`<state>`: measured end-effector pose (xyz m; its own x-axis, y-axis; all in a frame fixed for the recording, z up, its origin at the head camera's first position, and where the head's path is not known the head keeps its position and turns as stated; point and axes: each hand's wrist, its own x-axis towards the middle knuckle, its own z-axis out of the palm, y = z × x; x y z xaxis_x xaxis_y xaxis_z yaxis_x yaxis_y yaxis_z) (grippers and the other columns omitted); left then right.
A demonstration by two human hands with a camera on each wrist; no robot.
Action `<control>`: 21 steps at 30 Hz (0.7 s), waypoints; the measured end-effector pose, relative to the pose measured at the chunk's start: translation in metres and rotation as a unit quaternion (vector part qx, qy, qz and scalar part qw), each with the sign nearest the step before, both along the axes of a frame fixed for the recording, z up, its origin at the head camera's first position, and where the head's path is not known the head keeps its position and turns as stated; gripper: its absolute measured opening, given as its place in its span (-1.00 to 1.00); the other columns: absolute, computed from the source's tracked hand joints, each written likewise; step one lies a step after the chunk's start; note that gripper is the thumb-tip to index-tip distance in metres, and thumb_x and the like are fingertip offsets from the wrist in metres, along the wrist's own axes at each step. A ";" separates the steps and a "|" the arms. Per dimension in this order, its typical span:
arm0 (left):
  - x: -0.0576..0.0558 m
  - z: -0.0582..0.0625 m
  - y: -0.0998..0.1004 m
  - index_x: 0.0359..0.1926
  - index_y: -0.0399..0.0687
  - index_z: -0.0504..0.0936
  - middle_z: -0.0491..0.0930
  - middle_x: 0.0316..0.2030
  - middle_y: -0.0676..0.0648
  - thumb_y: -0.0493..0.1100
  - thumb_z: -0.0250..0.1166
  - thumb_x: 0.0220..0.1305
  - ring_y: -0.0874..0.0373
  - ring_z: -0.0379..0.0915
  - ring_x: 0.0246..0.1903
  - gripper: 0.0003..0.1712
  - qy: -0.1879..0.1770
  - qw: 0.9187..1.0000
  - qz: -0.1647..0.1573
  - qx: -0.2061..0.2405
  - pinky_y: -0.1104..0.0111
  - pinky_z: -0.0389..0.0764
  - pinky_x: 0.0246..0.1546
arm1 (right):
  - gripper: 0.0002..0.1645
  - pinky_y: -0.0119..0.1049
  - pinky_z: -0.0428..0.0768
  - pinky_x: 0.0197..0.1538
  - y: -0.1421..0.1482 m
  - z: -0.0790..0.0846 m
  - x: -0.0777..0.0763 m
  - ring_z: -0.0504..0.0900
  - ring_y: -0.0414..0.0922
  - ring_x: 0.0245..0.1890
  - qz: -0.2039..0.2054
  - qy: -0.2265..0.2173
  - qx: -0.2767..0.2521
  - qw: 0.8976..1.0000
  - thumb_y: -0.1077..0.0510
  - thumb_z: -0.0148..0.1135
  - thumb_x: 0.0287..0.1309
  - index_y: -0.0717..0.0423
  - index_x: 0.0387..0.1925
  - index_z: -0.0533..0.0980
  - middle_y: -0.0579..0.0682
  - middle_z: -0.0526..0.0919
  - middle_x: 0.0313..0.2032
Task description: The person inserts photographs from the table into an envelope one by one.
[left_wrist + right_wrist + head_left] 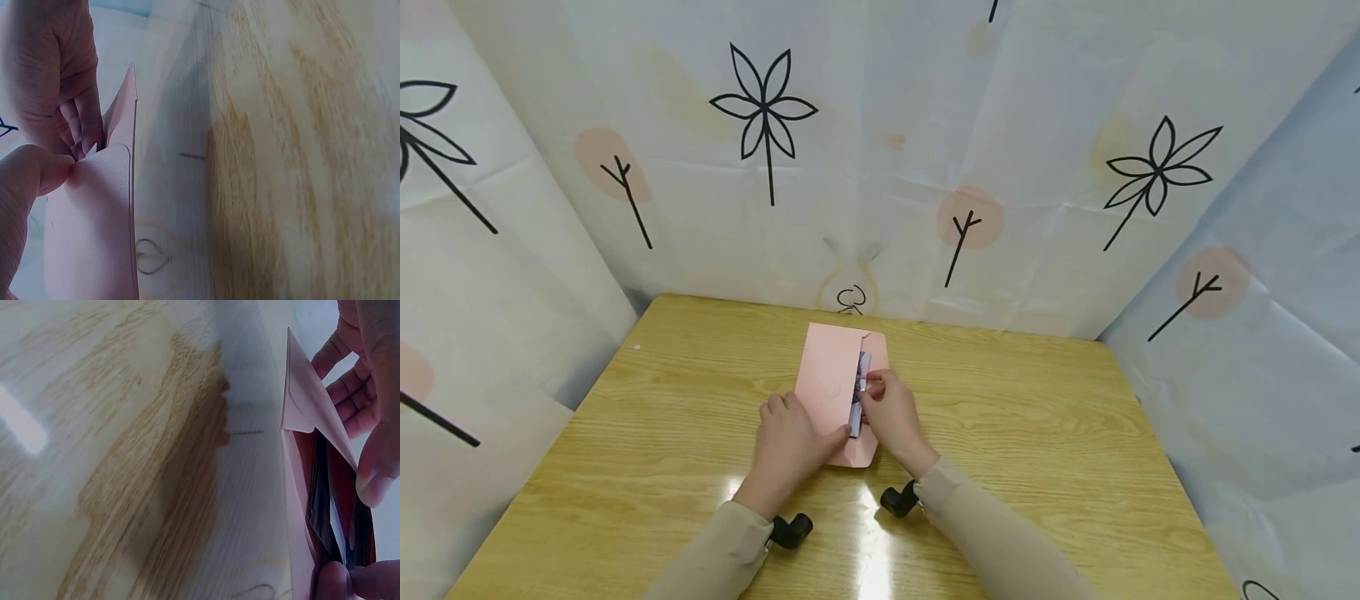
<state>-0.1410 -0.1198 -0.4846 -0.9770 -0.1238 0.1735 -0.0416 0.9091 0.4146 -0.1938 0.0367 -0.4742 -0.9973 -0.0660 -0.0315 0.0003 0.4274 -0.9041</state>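
My left hand (790,442) grips a pink envelope (829,367) by its near left side, held tilted over the table. Its thumb (375,484) presses close to the long opening, and its other fingers (353,394) lie behind the envelope. A stack of purple-grey printed papers (856,421) shows in the slot between the front panel and the flap on the right. At that opening, my right hand (891,412) pinches the papers. Dark layered edges (320,487) of the stack show in the right wrist view. Just what is printed on the papers is too small to tell.
A light wood-grain table (1037,433) lies under both hands. White cloth walls (865,167) with drawn flowers and twigs stand at the back and sides. A small white scrap (636,347) lies at the table's far left. Black wrist cameras (792,531) stick out beneath both wrists.
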 end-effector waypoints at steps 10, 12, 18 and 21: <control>0.000 -0.001 0.001 -0.14 -0.53 0.38 0.31 -0.27 -0.35 0.48 0.37 -0.20 -0.18 0.27 -0.27 0.09 0.013 1.000 -0.005 0.007 0.10 0.45 -0.37 | -0.66 -0.27 0.63 -0.46 -0.002 -0.001 0.000 0.63 -0.09 -0.53 0.005 0.002 -0.008 1.000 0.28 0.19 0.24 0.20 0.06 0.51 0.03 0.56 -0.37; 0.001 -0.001 0.001 -0.14 -0.52 0.38 0.31 -0.27 -0.34 0.48 0.36 -0.20 -0.17 0.27 -0.27 0.09 0.014 1.000 -0.006 0.007 0.11 0.45 -0.38 | -0.66 -0.26 0.64 -0.45 -0.001 0.000 0.000 0.64 -0.07 -0.52 0.008 0.001 -0.014 1.000 0.28 0.18 0.26 0.21 0.07 0.52 0.04 0.58 -0.36; 0.001 -0.003 0.000 -0.14 -0.52 0.38 0.30 -0.27 -0.33 0.48 0.35 -0.20 -0.17 0.27 -0.27 0.09 0.014 1.000 -0.004 0.010 0.10 0.47 -0.40 | -0.66 -0.26 0.64 -0.43 0.000 0.002 0.000 0.67 -0.02 -0.48 0.024 -0.008 -0.031 0.999 0.27 0.13 0.31 0.27 0.09 0.53 0.05 0.61 -0.34; 0.000 -0.005 -0.001 -0.14 -0.52 0.38 0.30 -0.27 -0.33 0.47 0.37 -0.20 -0.17 0.27 -0.28 0.08 0.015 1.000 -0.003 0.015 0.09 0.49 -0.42 | -0.64 -0.28 0.63 -0.44 0.000 0.002 0.001 0.65 -0.06 -0.47 0.036 0.002 -0.011 0.999 0.25 0.11 0.32 0.29 0.10 0.52 0.03 0.62 -0.35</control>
<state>-0.1407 -0.1204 -0.4897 -0.9725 -0.1227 0.1981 -0.0229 0.8965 0.4425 -0.1930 0.0371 -0.4720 -0.9901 -0.1380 -0.0253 -0.0333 0.4069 -0.9129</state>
